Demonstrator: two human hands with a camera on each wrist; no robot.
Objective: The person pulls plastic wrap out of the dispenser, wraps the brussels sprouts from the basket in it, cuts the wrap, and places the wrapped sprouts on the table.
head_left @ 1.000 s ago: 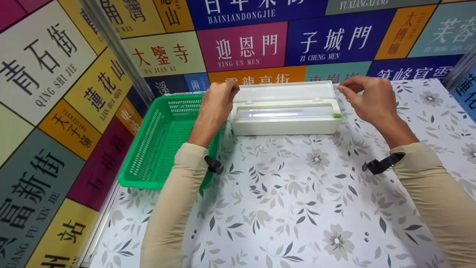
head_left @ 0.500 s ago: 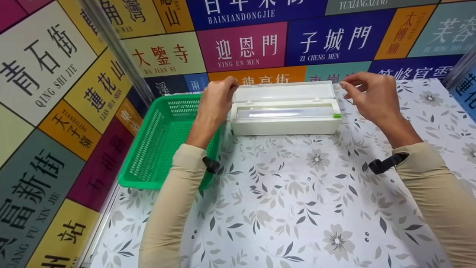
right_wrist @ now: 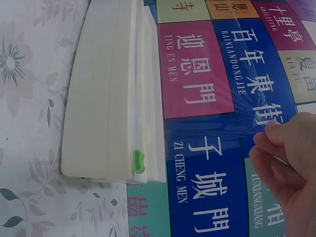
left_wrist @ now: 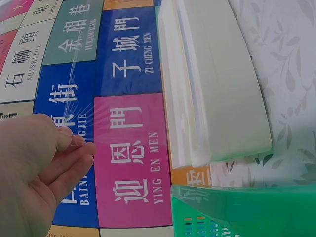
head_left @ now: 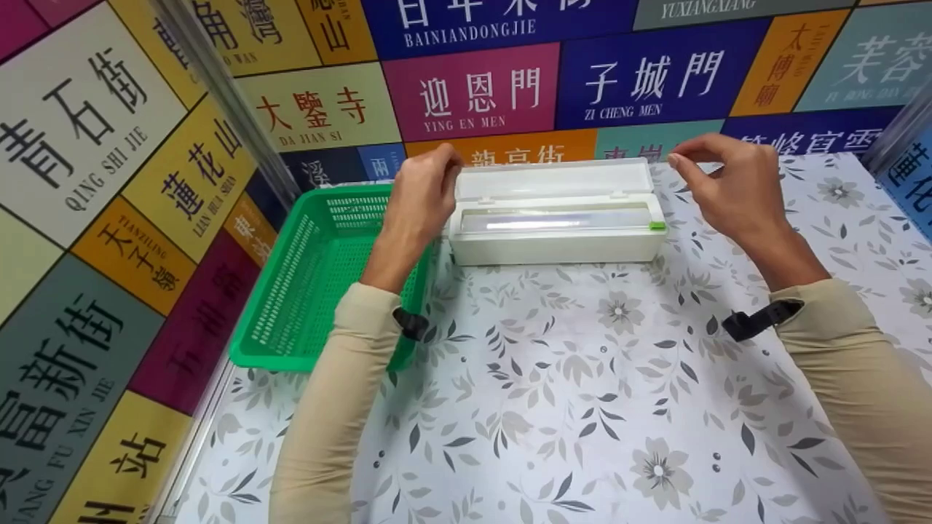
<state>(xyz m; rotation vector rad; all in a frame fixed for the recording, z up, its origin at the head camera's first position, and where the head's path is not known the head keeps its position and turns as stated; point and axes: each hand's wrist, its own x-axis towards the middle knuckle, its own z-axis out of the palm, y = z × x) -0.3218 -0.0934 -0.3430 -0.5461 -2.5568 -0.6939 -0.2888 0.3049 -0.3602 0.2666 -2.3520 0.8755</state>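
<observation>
A white cling film dispenser [head_left: 557,247] stands at the back of the table, its long lid [head_left: 553,180] tipped back. A small green slider [head_left: 657,225] sits at the right end of its front rim. Clear cling film [left_wrist: 74,94] stretches between my two hands, faint and creased near the fingertips. My left hand [head_left: 416,200], over the box's left end, pinches one corner between thumb and fingers. Past the right end, my right hand [head_left: 739,185] pinches the other corner [right_wrist: 264,121]. Both hands are raised to about the lid's height in the head view.
A green perforated basket [head_left: 251,358] stands left of the dispenser, partly behind my left forearm. A floral cloth [head_left: 553,407] covers the table. Printed wall panels [head_left: 473,94] rise close behind the box and along the left side. Black straps [head_left: 764,320] circle both wrists.
Both hands have risen a little, the right one also shifting slightly right, still pinching the film. The dispenser and basket stay in place.
</observation>
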